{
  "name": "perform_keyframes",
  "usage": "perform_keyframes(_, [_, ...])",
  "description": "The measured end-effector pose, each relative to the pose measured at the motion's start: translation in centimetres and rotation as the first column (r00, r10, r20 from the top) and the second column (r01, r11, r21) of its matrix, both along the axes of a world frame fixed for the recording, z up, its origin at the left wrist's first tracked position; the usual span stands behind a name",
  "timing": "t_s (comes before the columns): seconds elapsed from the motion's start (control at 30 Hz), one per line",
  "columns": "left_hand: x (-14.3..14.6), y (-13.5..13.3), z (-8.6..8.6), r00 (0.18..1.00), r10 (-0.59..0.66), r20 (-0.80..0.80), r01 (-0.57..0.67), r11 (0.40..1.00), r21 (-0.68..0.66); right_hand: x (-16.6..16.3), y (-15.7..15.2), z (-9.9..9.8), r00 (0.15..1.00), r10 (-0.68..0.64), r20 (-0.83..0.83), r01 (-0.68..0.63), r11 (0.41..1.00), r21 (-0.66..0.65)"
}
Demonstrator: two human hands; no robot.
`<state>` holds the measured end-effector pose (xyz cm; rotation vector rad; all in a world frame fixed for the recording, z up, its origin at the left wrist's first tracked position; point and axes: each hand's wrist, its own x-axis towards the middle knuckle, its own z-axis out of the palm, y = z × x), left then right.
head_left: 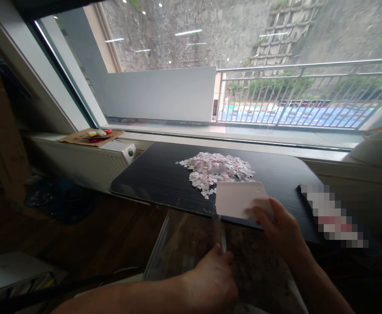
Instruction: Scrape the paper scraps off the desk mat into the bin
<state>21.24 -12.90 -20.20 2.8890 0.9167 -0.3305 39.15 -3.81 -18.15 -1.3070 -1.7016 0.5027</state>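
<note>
A loose heap of small white and pinkish paper pieces (215, 168) lies on the dark tabletop (155, 174). My right hand (281, 226) grips a flat white scraper (238, 198) by its right end. The scraper's far left corner is beside the near edge of the heap. Below the front edge of the table, my left hand (215, 272) is closed around the edge of a clear plastic container (178, 244). Whether that container is a stiff box or a bag is hard to tell. The fingertips of the left hand are partly hidden.
A long blurred-out object (331, 216) lies at the table's right end. Left of the table, a radiator (80, 161) carries cardboard (76, 138) with small coloured items. Behind runs a large window (191, 43). Dark plastic bags (53, 196) lie on the floor.
</note>
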Motion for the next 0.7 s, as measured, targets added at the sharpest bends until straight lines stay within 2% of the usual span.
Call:
perform_keyframes(0.17, [0.2, -0.1, -0.5, 1.0, 0.003, 0.017, -0.004, 0.999, 0.043, 0.2, -0.6, 0.4, 1.0, 0.027, -0.008, -0.027, 1.0, 0.011])
perform_keyframes(0.37, [-0.1, 0.1, -0.5, 0.999, -0.012, 0.043, 0.01, 0.999, 0.039, 0.1, 0.6, 1.0, 0.988, -0.131, -0.075, 0.134, 0.991, 0.028])
perform_keyframes(0.47, [-0.5, 0.2, -0.3, 0.998, -0.009, 0.066, 0.007, 0.999, 0.036, -0.5, 1.3, 0.8, 0.991, -0.117, -0.067, 0.12, 0.992, 0.032])
perform_keyframes(0.57, [-1.1, 0.0, -0.1, 0.998, -0.004, 0.069, 0.003, 1.0, 0.022, -1.0, 1.4, 0.6, 0.996, -0.09, -0.013, 0.09, 0.996, 0.016])
perform_keyframes(0.7, [-2.0, -0.2, 0.2, 0.996, 0.017, 0.084, -0.018, 1.0, 0.018, -0.4, 0.3, 1.5, 0.982, -0.152, 0.114, 0.154, 0.988, -0.012])
